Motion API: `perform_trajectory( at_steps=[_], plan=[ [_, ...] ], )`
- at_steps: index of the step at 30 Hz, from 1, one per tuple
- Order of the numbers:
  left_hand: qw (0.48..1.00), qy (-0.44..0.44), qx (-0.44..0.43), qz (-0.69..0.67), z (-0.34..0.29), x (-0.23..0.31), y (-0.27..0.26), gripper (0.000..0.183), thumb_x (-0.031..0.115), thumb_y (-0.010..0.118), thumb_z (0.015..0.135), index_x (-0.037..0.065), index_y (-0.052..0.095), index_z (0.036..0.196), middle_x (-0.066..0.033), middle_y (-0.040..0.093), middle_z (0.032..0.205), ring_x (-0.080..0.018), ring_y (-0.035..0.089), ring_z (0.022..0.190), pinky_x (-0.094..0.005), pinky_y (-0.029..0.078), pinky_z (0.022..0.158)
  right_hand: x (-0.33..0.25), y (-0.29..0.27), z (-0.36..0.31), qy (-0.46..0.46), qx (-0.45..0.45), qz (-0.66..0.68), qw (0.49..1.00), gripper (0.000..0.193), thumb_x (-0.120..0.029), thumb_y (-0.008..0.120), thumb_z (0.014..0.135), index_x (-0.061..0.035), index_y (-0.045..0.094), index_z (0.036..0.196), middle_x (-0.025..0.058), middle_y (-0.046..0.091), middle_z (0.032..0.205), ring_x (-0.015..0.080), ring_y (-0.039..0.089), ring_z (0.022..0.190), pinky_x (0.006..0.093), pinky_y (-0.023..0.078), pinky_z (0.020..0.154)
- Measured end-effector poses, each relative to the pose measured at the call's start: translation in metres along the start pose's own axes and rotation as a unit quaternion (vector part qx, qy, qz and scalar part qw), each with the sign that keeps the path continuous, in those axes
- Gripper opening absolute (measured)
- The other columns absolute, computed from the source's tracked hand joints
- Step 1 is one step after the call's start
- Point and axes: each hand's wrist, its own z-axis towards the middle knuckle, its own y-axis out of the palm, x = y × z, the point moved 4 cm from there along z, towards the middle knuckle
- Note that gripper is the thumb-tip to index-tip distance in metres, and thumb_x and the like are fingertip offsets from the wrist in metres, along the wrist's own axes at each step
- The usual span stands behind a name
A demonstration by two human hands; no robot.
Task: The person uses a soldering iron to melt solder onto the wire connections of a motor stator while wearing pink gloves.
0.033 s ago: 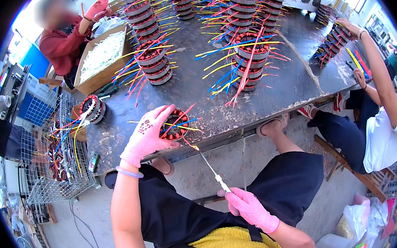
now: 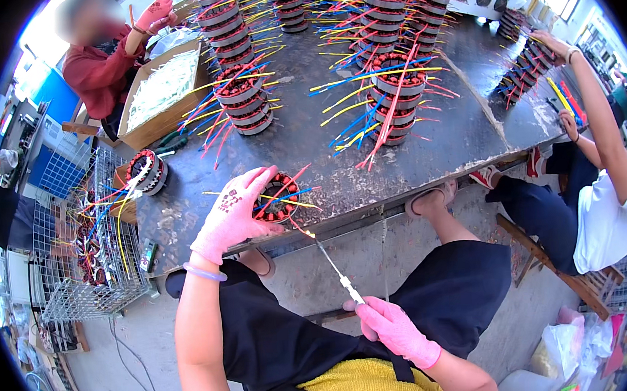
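My left hand point(image 2: 229, 210), in a pink glove, grips a ring-shaped motor stator point(image 2: 280, 214) at the table's near edge. Red windings line the stator, and red, blue and yellow lead wires stick out of it. My right hand point(image 2: 397, 329), also gloved in pink, is closed round the white handle of a slim torch-like tool point(image 2: 348, 289). Its thin metal shaft points up and left. At its tip is a bright orange spot, against the end of a reddish wire from the stator. Whether the spot is flame or glowing metal I cannot tell.
Stacked stators point(image 2: 397, 91) with splayed wires stand on the dark metal table point(image 2: 310, 148). A single stator point(image 2: 146, 172) sits at the left, above a wire basket point(image 2: 92, 298). A carton point(image 2: 134, 128) holds white pieces. Co-workers point(image 2: 94, 73) sit at far left and right.
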Motion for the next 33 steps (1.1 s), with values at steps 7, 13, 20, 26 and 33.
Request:
perform_trajectory(
  at_steps=[7, 13, 20, 26, 33],
  plan=[
    [1.000, 0.013, 0.005, -0.005, -0.001, -0.003, 0.000, 0.104, 0.026, 0.091, 0.057, 0.009, 0.044, 0.148, -0.0166, 0.049, 0.144, -0.0363, 0.047, 0.133, -0.0432, 0.039, 0.112, 0.002, -0.001, 0.000, 0.001, -0.001, -0.043, 0.999, 0.040, -0.033, 0.049, 0.104, -0.0010, 0.063, 0.123, -0.0027, 0.049, 0.067, 0.0058, 0.042, 0.060, 0.0239, 0.036, 0.057],
    [1.000, 0.011, 0.004, -0.010, -0.003, -0.001, -0.003, 0.103, 0.026, 0.091, 0.058, 0.009, 0.044, 0.148, -0.0167, 0.049, 0.145, -0.0365, 0.047, 0.133, -0.0428, 0.038, 0.112, -0.002, 0.003, -0.002, 0.012, 0.000, 0.016, 1.000, 0.036, -0.023, 0.049, 0.106, 0.0031, 0.060, 0.128, -0.0048, 0.045, 0.069, 0.0051, 0.040, 0.062, 0.0214, 0.033, 0.058],
    [1.000, -0.002, -0.005, -0.007, 0.000, 0.002, -0.003, 0.103, 0.025, 0.090, 0.058, 0.007, 0.044, 0.148, -0.0175, 0.049, 0.145, -0.0367, 0.046, 0.134, -0.0431, 0.038, 0.113, -0.001, -0.002, 0.000, -0.007, -0.004, -0.062, 0.998, 0.040, -0.031, 0.047, 0.105, -0.0008, 0.063, 0.124, -0.0006, 0.048, 0.066, 0.0080, 0.044, 0.060, 0.0264, 0.039, 0.058],
    [1.000, -0.008, -0.005, -0.010, -0.001, 0.002, -0.003, 0.103, 0.025, 0.090, 0.057, 0.006, 0.044, 0.147, -0.0177, 0.049, 0.145, -0.0371, 0.046, 0.134, -0.0431, 0.037, 0.113, -0.005, 0.000, 0.000, -0.016, -0.001, -0.075, 0.997, 0.040, -0.031, 0.046, 0.105, -0.0002, 0.063, 0.123, 0.0001, 0.049, 0.065, 0.0087, 0.045, 0.059, 0.0271, 0.039, 0.058],
    [1.000, 0.003, -0.002, -0.009, 0.000, 0.000, -0.001, 0.103, 0.026, 0.090, 0.057, 0.004, 0.045, 0.147, -0.0172, 0.049, 0.146, -0.0361, 0.046, 0.134, -0.0425, 0.037, 0.113, 0.004, -0.004, -0.001, 0.001, 0.005, -0.050, 0.999, 0.038, -0.030, 0.047, 0.105, -0.0014, 0.064, 0.123, -0.0010, 0.049, 0.066, 0.0079, 0.044, 0.059, 0.0260, 0.039, 0.058]
  ],
)
